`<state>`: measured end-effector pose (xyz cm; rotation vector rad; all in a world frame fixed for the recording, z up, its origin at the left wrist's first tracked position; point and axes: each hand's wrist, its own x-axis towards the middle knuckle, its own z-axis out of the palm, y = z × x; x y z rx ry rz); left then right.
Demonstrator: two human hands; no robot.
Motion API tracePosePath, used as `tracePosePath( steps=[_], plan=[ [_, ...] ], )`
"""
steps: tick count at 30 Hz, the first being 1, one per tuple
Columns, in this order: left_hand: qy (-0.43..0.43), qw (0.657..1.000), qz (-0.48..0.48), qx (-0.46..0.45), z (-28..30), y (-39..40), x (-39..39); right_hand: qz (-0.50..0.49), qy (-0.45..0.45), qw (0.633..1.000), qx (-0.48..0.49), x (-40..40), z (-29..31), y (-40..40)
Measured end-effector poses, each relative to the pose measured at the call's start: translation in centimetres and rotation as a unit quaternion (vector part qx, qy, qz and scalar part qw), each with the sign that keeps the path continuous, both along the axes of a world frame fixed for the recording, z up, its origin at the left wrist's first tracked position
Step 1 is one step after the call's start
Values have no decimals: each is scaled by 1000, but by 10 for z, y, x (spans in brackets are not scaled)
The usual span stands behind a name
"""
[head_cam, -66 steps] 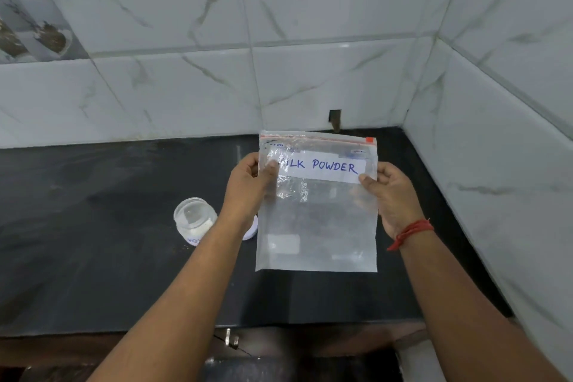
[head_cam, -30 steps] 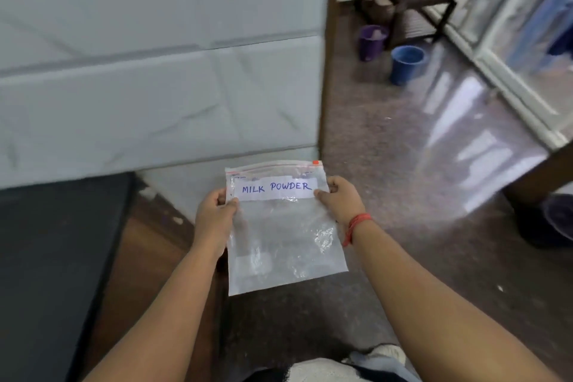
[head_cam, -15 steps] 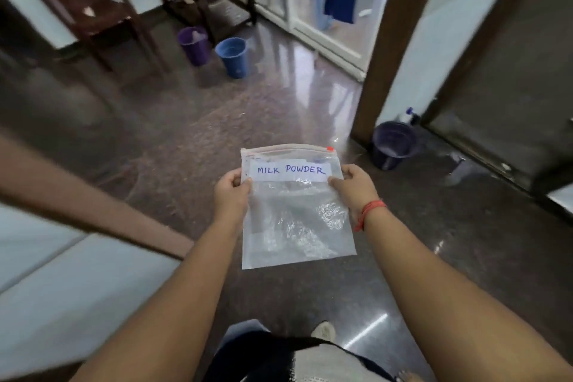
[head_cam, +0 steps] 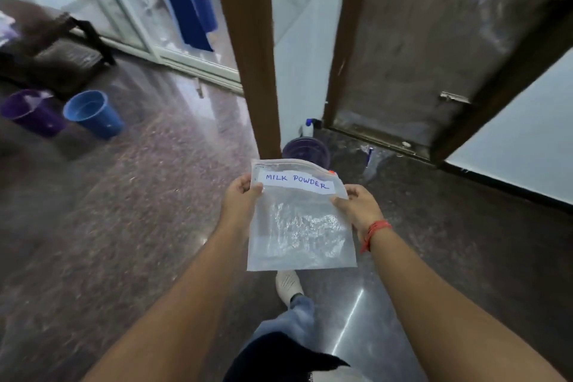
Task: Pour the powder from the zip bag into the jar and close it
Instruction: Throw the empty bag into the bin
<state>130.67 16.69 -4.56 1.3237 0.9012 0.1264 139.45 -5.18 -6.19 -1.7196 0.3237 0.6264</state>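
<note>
Now turned away from desk; jar out of view. Left hand [head_cam: 240, 200] and right hand [head_cam: 356, 206] pinch empty-looking milk powder zip bag [head_cam: 299, 220] by top corners over floor [head_cam: 124, 211].

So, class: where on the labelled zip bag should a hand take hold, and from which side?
Grip the zip bag at its upper side edges, beside the label, coming in from left and right as the left hand and right hand do. The film is limp; pinching there probably keeps it hanging flat, zip uppermost.

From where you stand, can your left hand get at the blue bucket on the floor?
Probably not. The left hand pinches the zip bag out in front, and the blue bucket stands well off to the left across bare floor.
</note>
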Motion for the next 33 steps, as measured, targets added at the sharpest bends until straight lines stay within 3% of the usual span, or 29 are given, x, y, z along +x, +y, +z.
tracePosePath(
  steps=[4,9,12,20,27,33],
  plan=[
    [27,991,-109,-71,-19,22,96,-28,5,999,-30,86,-17,9],
    [95,983,-149,-57,-80,48,190,-15,35,997,-65,178,-58,21],
    [135,979,-152,6,-96,46,240,-11,52,996,-75,228,-102,37],
    [236,951,-136,145,-272,69,359,44,107,990,-78,348,-287,91],
    [269,935,-147,177,-440,74,439,100,126,981,-105,413,-446,125],
    [303,891,-300,154,-522,72,484,140,158,973,-92,442,-526,159]
  ],
)
